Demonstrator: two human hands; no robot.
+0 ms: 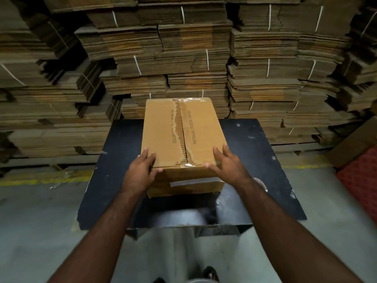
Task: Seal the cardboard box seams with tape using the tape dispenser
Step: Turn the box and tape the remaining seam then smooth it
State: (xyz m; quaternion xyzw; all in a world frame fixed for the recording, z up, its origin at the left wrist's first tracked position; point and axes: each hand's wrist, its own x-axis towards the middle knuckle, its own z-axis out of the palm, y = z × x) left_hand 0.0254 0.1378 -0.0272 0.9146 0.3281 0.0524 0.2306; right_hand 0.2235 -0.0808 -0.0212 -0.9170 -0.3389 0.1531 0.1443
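Note:
A brown cardboard box (183, 127) stands on a dark table (255, 152). Its two top flaps meet along a centre seam where the paper skin is torn away. Bits of clear tape cling to the near and far ends of that seam, and a strip of tape crosses the near side. My left hand (140, 172) holds the near left corner, fingers on top, thumb on the near side. My right hand (226, 164) holds the near right corner the same way. No tape dispenser is visible.
Tall stacks of flattened, strapped cardboard (183, 48) fill the background behind the table. A red mesh object (361, 180) and a leaning cardboard sheet are on the right. Grey floor with a yellow line (40, 181) lies on the left.

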